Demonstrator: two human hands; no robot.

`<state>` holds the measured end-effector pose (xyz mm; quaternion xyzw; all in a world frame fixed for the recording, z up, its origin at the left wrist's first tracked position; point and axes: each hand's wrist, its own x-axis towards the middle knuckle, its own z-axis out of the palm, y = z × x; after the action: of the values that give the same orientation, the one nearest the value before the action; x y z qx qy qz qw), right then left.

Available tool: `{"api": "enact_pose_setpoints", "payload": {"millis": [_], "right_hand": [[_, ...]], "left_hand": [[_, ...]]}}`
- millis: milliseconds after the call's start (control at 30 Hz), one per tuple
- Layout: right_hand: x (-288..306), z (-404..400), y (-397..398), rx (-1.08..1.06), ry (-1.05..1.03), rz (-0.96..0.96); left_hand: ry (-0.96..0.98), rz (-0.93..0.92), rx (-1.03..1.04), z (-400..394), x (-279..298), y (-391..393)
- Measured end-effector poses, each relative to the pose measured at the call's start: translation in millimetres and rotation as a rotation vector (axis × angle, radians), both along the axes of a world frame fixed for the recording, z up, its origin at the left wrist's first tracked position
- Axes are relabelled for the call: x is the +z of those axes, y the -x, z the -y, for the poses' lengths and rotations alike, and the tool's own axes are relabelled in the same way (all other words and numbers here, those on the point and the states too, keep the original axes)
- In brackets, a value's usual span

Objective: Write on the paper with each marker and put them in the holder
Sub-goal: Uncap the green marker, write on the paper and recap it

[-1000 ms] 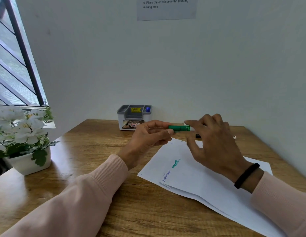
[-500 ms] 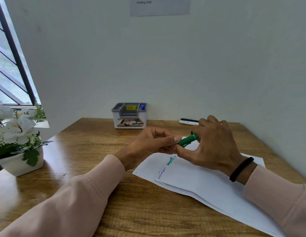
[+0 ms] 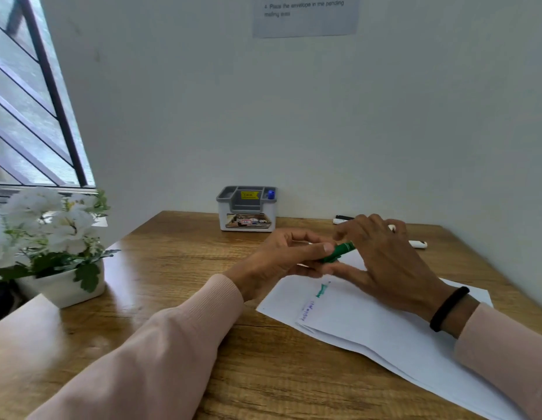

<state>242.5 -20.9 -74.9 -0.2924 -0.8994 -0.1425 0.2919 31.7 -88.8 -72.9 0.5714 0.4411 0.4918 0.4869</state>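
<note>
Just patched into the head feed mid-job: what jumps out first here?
Both hands meet mid-table over the white paper: the left hand and right hand hold a green marker between them. Green and blue scribbles already mark the sheet's near-left end. At the back against the wall stands the grey holder, a blue marker in its right compartment, and white flowers sit far left.

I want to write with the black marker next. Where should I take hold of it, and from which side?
Grip the black marker around the middle of its barrel, coming down from above. It lies flat on the table near the back wall, right of the holder, so the top is free. The right hand hides part of it.
</note>
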Motion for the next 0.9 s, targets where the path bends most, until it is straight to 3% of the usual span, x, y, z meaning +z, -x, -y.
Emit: {"api": "enact_pose_setpoints", "payload": {"millis": [167,367,533,667,833,900], "right_hand": [[20.3,1.5,13.7,0.055,-0.177,-0.023],[67.3,6.8,62.5,0.110,-0.132,0.026],[97.3,4.0,123.4,0.139,-0.220,0.078],[100.8,0.8,169.2,0.245,-0.106,0.020],[92.5,-2.9,210.8,0.344,0.016,-0.151],[87.4,-5.8,220.4,0.352,0.092,-0.241]], "left_hand": [[-0.066,0.082,0.146,-0.1,4.7,18.7],[-0.212,0.250,0.360,0.8,18.3,41.4],[-0.324,0.398,0.566,7.9,35.6,65.3],[-0.356,0.486,0.647,9.9,38.1,85.5],[-0.261,0.483,0.966,2.0,22.3,105.0],[-0.201,0.295,1.166,-1.6,9.4,107.5]]}}
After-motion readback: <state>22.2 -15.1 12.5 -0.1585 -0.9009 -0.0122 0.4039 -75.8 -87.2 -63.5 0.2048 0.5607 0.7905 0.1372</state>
